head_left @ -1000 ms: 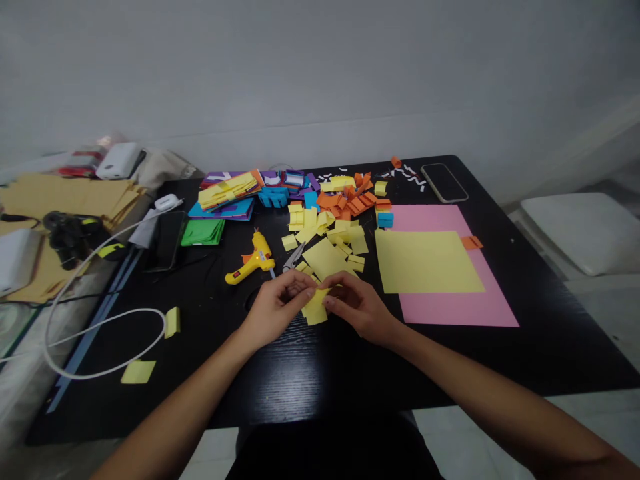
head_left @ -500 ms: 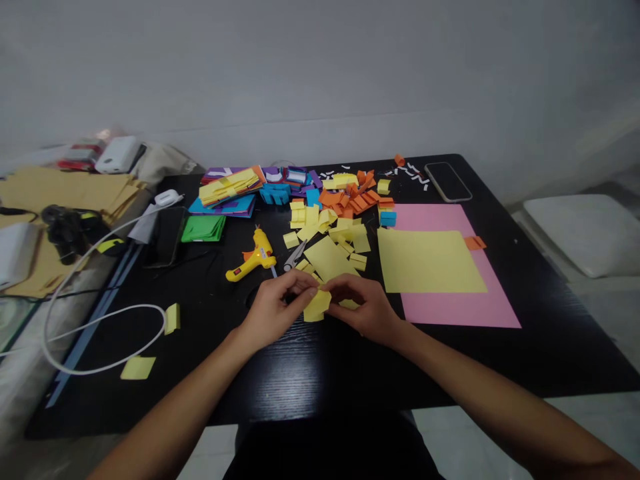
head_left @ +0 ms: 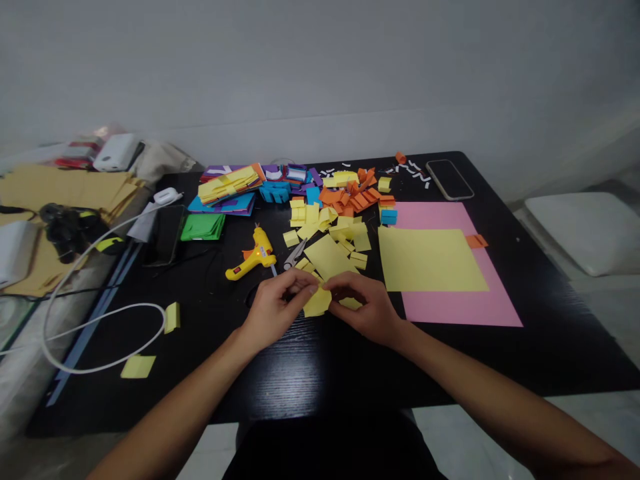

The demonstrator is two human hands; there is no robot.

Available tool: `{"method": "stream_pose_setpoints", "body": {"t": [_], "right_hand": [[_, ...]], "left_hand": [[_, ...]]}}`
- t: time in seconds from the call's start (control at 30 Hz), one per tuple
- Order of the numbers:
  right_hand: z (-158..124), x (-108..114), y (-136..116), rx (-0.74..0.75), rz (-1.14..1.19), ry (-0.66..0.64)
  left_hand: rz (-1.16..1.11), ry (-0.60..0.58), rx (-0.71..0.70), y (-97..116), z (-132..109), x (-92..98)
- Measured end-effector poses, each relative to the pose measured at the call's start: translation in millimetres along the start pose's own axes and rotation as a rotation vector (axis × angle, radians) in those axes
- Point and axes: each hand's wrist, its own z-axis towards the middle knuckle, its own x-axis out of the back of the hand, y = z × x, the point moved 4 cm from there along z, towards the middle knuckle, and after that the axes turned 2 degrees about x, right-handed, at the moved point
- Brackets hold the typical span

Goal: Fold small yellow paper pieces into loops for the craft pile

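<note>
Between my two hands is a small piece of yellow paper [head_left: 317,303], held above the near middle of the black table. My left hand [head_left: 281,303] pinches its left side with thumb and fingers, and my right hand [head_left: 364,305] grips its upper right edge. Just beyond my fingers lie a larger yellow sheet [head_left: 330,257] and a heap of small folded yellow papers [head_left: 313,217]. Scissors [head_left: 295,253] rest left of that sheet, their handles partly hidden behind my left hand. A yellow glue gun [head_left: 255,255] lies further left.
A yellow sheet [head_left: 433,260] overlaps a pink sheet [head_left: 460,310] on the right. Orange folded papers [head_left: 353,197] and stacked coloured papers [head_left: 230,187] lie at the back. A phone [head_left: 449,180] sits back right. A white cable [head_left: 100,368] loops across the left side.
The yellow paper between my fingers has tilted slightly, its lower edge now a little higher. Both hands keep nearly the same place and grip.
</note>
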Motion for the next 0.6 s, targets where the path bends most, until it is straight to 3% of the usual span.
{"method": "stream_pose_setpoints", "body": {"t": [0.27,0.6], "right_hand": [[2.2,-4.2,12.7,-0.294,0.354,-0.041],[1.4,-3.3,19.2,-0.341,0.328,0.037]], "left_hand": [[0.178,-0.013,-0.173,4.8,-0.7,3.0],[0.211,-0.074,-0.201,8.4,-0.2,-1.2]]}}
